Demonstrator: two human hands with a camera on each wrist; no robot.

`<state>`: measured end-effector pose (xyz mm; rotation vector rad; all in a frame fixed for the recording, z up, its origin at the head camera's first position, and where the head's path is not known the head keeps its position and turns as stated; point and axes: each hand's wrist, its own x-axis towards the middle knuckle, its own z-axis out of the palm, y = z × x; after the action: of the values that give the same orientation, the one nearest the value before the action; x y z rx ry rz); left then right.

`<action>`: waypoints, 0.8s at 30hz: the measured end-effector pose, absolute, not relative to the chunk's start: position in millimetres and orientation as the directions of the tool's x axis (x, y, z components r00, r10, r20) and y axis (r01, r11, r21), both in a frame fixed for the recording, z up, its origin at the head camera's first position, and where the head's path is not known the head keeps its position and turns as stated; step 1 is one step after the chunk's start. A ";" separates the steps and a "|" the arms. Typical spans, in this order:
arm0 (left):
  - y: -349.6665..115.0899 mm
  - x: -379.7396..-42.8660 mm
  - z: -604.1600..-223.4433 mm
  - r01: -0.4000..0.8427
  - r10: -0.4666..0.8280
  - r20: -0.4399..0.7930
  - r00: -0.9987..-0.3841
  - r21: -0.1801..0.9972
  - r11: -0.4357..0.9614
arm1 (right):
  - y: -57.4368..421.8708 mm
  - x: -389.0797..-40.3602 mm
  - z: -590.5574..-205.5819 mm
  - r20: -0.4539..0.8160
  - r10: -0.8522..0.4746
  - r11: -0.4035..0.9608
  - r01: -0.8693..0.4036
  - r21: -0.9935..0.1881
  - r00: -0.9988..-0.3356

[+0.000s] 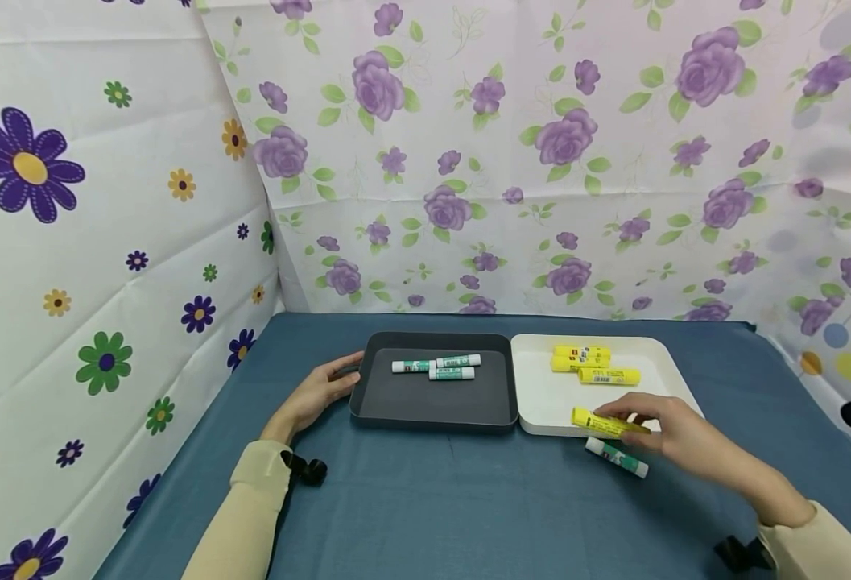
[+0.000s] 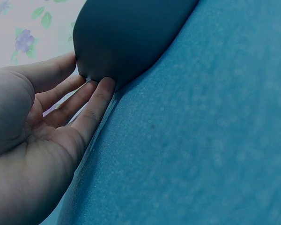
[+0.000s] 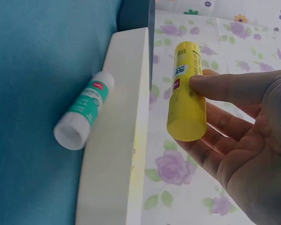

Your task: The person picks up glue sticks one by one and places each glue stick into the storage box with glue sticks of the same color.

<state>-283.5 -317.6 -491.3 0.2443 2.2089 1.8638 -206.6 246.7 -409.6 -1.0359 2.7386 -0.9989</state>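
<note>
My right hand [image 1: 660, 427] pinches a yellow glue stick [image 3: 186, 93] between thumb and fingers, over the near edge of the white tray [image 1: 541, 403]. Just in front of that tray, a green-and-white glue stick [image 1: 617, 457] lies on the cloth. Several yellow glue sticks [image 1: 609, 376] lie toward the back of the white tray. With fairly straight fingers, my left hand [image 1: 321, 391] touches the left side of the dark grey tray [image 1: 425, 407]. Inside the grey tray are three green-and-white glue sticks [image 1: 452, 374]. The left wrist view shows the fingertips [image 2: 107, 85] against the tray's outer wall.
A blue cloth [image 1: 454, 507] covers the table, and the two trays stand side by side on it. Behind the table hangs a floral sheet [image 1: 447, 205]. Another patterned sheet [image 1: 106, 282] rises along the left side.
</note>
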 end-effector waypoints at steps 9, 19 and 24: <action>-317.8 -282.9 -490.8 -0.030 0.278 -0.078 -0.957 0.984 0.175 | 252.2 -226.5 -399.6 0.237 -0.593 0.590 -0.615 -0.523 -0.770; -317.7 -283.2 -491.1 -0.024 0.286 -0.075 -0.955 0.984 0.179 | 261.3 -255.1 -393.9 0.190 -0.565 0.639 -0.572 -0.514 -0.803; -317.7 -282.8 -491.1 -0.021 0.283 -0.071 -0.957 0.984 0.178 | 262.2 -267.6 -394.0 0.185 -0.572 0.641 -0.577 -0.506 -0.799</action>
<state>-282.8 -317.7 -491.1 0.2525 2.2164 1.8566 -267.6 262.2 -394.0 -0.9989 2.8532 -0.8840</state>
